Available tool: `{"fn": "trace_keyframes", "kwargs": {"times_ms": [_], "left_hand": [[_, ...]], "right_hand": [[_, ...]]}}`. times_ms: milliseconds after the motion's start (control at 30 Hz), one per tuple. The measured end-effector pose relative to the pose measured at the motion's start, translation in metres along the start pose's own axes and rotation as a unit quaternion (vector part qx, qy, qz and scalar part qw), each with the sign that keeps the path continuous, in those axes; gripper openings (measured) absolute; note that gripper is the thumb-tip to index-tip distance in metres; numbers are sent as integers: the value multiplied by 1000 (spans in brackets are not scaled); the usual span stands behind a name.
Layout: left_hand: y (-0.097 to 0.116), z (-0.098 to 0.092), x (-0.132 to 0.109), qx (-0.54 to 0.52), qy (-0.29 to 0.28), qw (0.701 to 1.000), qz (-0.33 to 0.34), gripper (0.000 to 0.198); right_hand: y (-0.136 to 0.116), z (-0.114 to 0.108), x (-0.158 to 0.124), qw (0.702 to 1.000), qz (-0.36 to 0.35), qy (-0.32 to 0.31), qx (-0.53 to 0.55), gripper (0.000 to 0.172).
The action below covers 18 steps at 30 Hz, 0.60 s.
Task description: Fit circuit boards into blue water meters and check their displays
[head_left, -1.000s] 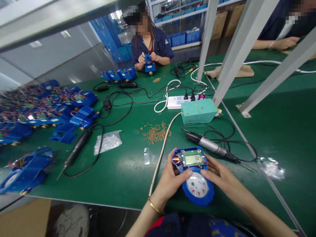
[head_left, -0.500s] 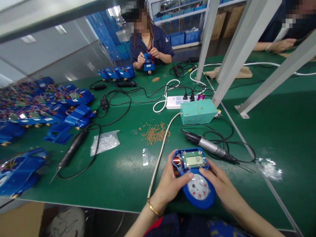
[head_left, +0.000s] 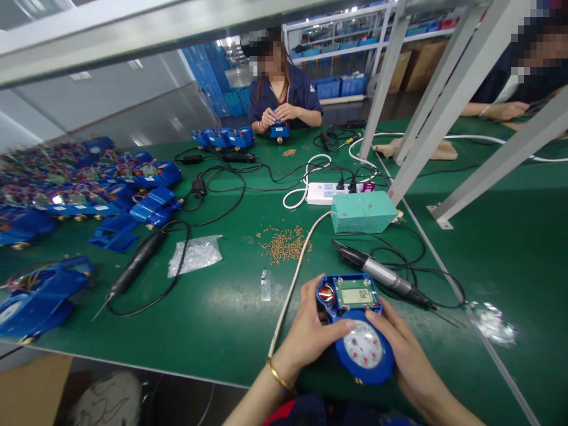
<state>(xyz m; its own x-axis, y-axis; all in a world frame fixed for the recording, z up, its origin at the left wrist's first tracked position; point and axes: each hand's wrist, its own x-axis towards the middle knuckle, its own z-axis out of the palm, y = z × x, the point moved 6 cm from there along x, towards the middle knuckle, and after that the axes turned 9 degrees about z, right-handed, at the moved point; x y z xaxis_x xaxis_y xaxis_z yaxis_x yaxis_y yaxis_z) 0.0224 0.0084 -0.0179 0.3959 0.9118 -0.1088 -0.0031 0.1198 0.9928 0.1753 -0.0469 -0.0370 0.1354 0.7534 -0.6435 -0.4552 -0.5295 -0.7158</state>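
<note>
The person's bare left hand (head_left: 310,331) is gripping the side of a blue plastic meter with a round white dial (head_left: 366,344), its thumb lying over the dial's edge. The bare right hand (head_left: 399,340) is clasping the opposite side, its thumb pressing near the top of the dial. The meter is sitting between both palms close to the near edge of the green tabletop (head_left: 222,343); from here I cannot tell whether it is touching the surface. Its open upper housing is showing a green circuit board with a grey display (head_left: 356,296).

Just beyond the right hand, a silver-and-black pen-shaped electric screwdriver (head_left: 384,273) is lying at a slant. A loose heap of small brass-coloured screws (head_left: 285,246) is spreading farther off, near a mint-green metal box (head_left: 366,213). Across the table, a co-worker in a navy shirt (head_left: 302,97) is holding another blue meter (head_left: 279,131) in both hands.
</note>
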Motion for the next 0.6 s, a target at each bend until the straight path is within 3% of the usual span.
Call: {"fn": "trace_keyframes", "kwargs": {"times_ms": [200,333,467,600], "left_hand": [[20,-4,5,30,-22,999,36,77],[16,3,5,-50,-12,998,28,75],[8,5,2,-111,20,994,1,79],[29,-10,8,75,-9,996,56,72]], "right_hand": [[-1,3,-4,1000,0,-23,6,75],[1,3,-4,1000,-7,-23,-8,70],[-1,-6,2,995,-32,-17,-90,83],[-20,-26,7,960,-114,37,-252,98]]}}
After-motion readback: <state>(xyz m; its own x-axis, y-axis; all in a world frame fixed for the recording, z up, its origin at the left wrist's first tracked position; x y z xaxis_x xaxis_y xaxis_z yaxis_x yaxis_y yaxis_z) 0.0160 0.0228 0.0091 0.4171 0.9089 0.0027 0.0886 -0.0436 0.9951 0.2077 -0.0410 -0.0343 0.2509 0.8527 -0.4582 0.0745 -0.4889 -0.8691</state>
